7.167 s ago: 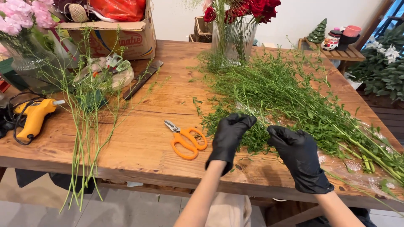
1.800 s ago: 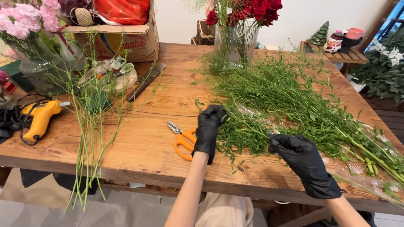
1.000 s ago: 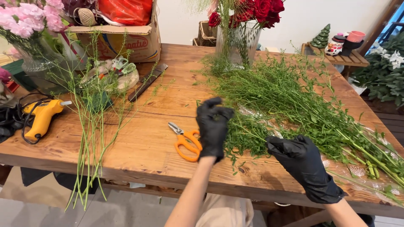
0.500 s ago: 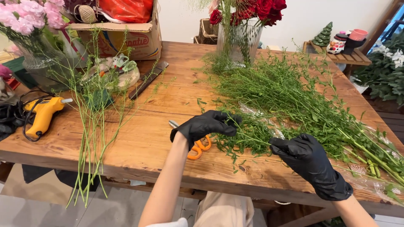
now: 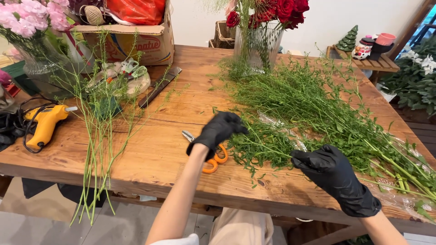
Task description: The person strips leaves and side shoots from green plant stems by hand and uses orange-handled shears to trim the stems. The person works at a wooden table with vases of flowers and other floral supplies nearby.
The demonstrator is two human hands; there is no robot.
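Green stem (image 5: 268, 149) lies across the desk (image 5: 154, 149) at the near edge of the greenery pile (image 5: 327, 109), right hand (image 5: 329, 170) gripping its cut end with closed fingers. Left hand (image 5: 220, 131), fingers curled, pinches its leafy tip just above orange scissors (image 5: 213, 161). Yellow glue gun (image 5: 45, 127) sits far left.

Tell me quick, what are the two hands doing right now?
Left hand: closed around the leafy end of a green stem, above the orange scissors.
Right hand: closed on the same stem's other end.
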